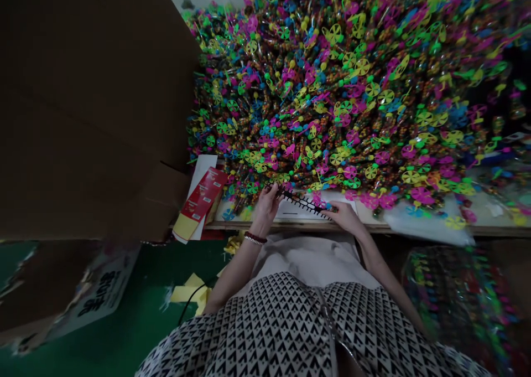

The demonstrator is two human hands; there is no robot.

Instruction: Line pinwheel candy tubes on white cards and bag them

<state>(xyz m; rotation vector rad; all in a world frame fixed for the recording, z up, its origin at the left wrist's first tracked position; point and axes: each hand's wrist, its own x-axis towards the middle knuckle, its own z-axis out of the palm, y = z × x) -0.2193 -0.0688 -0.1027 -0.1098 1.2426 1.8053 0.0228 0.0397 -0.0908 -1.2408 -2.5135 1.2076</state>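
Note:
My left hand (265, 208) grips one end of a black toothed plastic strip (302, 202), which runs to the right across a white sheet (298, 211) at the table's front. My right hand (344, 216) lies at the strip's other end with its fingers on or just beside it. I cannot tell whether that hand holds the strip. Right above both hands rises a huge heap of clear tubes filled with coloured beads or candy, topped with pinwheels (332, 89) in pink, yellow, green and blue.
A large brown cardboard sheet (95, 106) fills the left side. A red carton (201, 200) and yellow paper lie at the table's left end. A clear plastic bag (427, 225) lies at right, and another pinwheel bundle (456, 305) sits below. Yellow scraps and a black cable lie on the green floor.

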